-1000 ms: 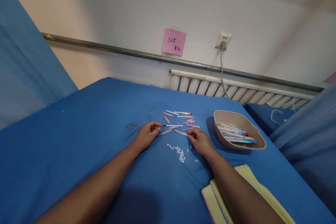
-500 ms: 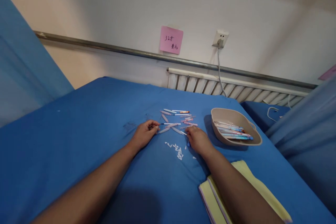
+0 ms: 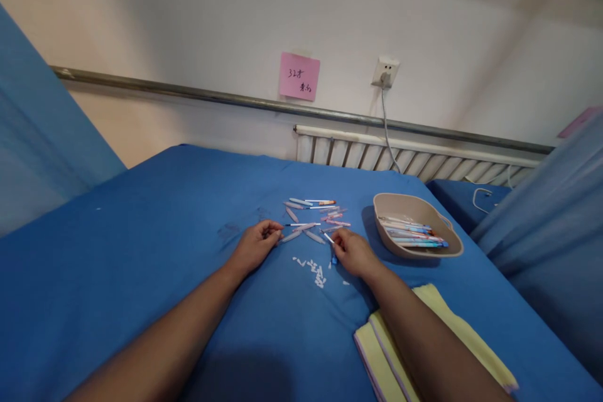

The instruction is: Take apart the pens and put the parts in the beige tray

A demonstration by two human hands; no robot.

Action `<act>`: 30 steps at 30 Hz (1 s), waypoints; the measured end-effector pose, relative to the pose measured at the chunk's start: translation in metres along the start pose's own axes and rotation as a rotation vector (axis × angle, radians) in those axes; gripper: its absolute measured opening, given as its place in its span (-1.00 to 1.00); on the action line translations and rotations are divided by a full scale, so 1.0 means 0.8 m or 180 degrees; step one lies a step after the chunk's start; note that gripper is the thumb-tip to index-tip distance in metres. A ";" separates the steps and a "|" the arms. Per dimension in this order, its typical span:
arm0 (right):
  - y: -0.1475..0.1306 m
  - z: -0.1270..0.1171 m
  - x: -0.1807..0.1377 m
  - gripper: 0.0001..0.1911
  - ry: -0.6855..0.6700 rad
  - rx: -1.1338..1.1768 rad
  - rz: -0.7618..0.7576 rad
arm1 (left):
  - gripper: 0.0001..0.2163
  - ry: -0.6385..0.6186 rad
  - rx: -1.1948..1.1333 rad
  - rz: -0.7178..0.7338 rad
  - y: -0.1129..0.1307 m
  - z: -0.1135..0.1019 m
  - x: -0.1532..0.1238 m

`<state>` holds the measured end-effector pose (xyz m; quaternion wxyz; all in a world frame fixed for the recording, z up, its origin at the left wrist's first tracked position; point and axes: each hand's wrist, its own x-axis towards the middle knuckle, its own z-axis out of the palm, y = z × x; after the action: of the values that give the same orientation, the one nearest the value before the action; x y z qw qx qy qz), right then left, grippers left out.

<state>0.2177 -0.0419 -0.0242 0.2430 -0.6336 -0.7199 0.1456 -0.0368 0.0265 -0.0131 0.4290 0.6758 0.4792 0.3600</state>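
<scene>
Several pen parts lie on the blue sheet. In my right hand is a slim white pen refill, its end pointing up and left; a small blue piece shows below the fingers. My left hand rests at the left of the parts, fingers closed together. Its fingertips are beside a dark-tipped refill and a grey pen barrel; what they pinch is hidden. Another grey barrel lies between the hands. Pink pen parts lie beyond my right hand. Small white tips are scattered nearer me.
A beige basket holding several pens stands to the right. A folded yellow towel lies under my right forearm. Behind the bed are a radiator, a rail, and a socket with a plugged-in cord.
My right hand has tilted and raised the white refill slightly, so more of it shows. The left hand stays about where it was. The whole view has shifted a little.
</scene>
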 end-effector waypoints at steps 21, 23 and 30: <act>0.048 0.034 0.034 -0.81 0.0874 0.1748 0.0630 | -0.80 -0.0264 0.2672 -0.0143 0.033 0.019 0.156; 0.050 0.034 0.035 -0.79 0.0881 0.1808 0.0650 | -0.84 -0.0379 0.2754 -0.0235 0.037 0.021 0.158; 0.047 0.030 0.034 -0.77 0.0899 0.2029 0.0700 | -0.86 -0.0439 0.2666 -0.0010 0.055 0.021 0.141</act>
<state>0.2344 -0.0067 -0.0589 0.5082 -0.6136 -0.5253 0.2990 0.0246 0.1230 0.0297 0.1489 0.8135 0.5553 0.0874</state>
